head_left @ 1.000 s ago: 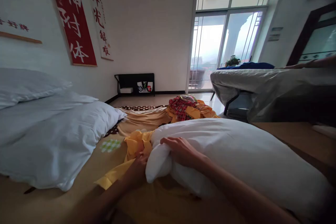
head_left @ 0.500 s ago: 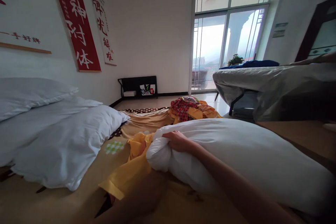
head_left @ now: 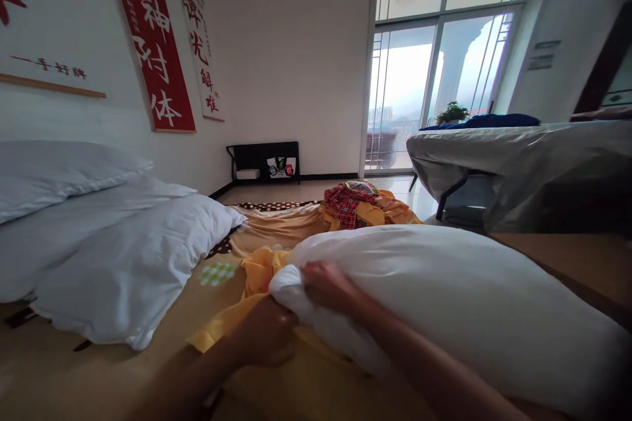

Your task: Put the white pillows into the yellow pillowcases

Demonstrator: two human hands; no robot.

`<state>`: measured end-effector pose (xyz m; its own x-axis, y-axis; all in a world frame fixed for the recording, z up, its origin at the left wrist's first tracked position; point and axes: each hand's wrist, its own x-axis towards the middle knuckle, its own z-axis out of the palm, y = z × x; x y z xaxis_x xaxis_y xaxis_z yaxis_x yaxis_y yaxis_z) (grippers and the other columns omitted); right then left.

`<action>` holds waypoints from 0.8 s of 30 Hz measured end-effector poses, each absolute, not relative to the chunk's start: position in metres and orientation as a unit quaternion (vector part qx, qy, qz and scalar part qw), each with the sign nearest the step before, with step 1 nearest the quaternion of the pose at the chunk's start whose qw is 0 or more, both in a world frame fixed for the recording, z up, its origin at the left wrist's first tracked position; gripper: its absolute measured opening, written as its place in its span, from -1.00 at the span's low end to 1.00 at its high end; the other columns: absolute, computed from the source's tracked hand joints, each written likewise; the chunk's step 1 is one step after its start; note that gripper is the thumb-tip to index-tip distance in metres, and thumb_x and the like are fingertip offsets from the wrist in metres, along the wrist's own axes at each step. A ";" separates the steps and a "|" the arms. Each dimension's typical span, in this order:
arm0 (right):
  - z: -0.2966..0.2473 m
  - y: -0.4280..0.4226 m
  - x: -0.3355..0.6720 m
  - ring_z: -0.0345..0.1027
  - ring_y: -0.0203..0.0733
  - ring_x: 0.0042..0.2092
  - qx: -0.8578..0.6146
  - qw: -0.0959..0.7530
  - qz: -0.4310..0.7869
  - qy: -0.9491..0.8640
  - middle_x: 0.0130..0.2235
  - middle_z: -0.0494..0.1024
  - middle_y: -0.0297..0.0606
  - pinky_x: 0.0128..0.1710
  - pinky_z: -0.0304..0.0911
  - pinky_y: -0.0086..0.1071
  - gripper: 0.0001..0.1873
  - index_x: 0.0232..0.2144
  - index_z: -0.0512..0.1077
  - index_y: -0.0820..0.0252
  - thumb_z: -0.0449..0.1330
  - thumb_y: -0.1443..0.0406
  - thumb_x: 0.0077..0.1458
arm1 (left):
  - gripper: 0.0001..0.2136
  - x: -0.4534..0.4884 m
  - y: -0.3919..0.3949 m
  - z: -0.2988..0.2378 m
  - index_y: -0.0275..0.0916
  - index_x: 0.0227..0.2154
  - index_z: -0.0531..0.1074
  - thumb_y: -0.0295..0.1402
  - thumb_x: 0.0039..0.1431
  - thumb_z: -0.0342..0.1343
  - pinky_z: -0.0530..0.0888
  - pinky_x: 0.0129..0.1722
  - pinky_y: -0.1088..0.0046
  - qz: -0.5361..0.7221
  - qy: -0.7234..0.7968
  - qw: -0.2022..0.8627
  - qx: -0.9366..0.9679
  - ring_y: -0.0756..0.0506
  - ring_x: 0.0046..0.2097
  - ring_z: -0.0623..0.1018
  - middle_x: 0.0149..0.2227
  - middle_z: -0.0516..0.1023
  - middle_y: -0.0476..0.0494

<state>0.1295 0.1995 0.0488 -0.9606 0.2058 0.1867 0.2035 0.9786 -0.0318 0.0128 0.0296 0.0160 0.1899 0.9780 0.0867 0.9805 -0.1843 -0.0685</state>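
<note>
A plump white pillow [head_left: 434,296] lies across the right foreground, its near-left corner bunched into a narrow tuft. My right hand [head_left: 326,286] is closed around the pillow just behind that tuft, slightly blurred. Beside the tuft, lower and to the left, my left hand [head_left: 269,332] is curled closed over a yellow cloth [head_left: 264,270]; its fingertips are partly hidden. The cloth spreads under the pillow corner and out to the left of the hand. Both hands rest close together, a short gap apart.
Several white pillows [head_left: 123,263] are piled at left on a tan blanket [head_left: 276,223]. Beyond lies a heap of red plaid and yellow fabric [head_left: 355,200]. A plastic-covered table [head_left: 459,145] stands at right; a low black rack [head_left: 264,161] is by the wall.
My left hand has come up and forward from the dark lower area to beside the pillow corner. My right hand has shifted slightly down, and the corner is bunched tighter. The view turned slightly left.
</note>
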 end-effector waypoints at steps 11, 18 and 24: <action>0.028 0.169 0.119 0.32 -0.05 -0.06 0.001 0.039 -0.066 -0.997 -0.16 0.51 -0.06 -0.15 0.20 -0.25 -0.84 -0.31 0.49 0.29 0.11 0.36 0.15 | -0.79 0.046 0.053 0.025 -0.27 -0.56 0.45 -0.40 0.07 -0.05 0.40 -0.22 0.20 -0.075 -0.691 0.136 -0.706 -0.15 -0.37 0.51 -0.51 0.50 -0.24; 0.012 0.148 0.211 0.05 0.01 0.25 0.026 0.189 -0.113 -0.975 0.24 0.24 -0.07 0.14 0.07 -0.08 -0.52 0.21 0.18 0.16 -0.02 0.27 0.25 | -0.72 0.026 0.041 0.033 -0.29 -0.38 0.53 -0.32 0.14 -0.08 0.41 -0.28 0.28 -0.038 -0.772 -0.027 -0.634 -0.23 -0.27 0.57 -0.33 0.60 -0.28; -0.026 0.172 0.262 0.15 0.31 0.19 -0.109 0.267 -0.247 -0.925 0.23 0.23 0.08 0.00 0.10 0.20 -0.26 0.34 -0.04 0.02 -0.05 0.44 0.13 | -0.63 0.033 0.046 0.045 -0.34 -0.39 0.59 -0.24 0.16 -0.08 0.43 -0.36 0.27 0.030 -0.715 -0.052 -0.696 -0.28 -0.32 0.60 -0.33 0.61 -0.36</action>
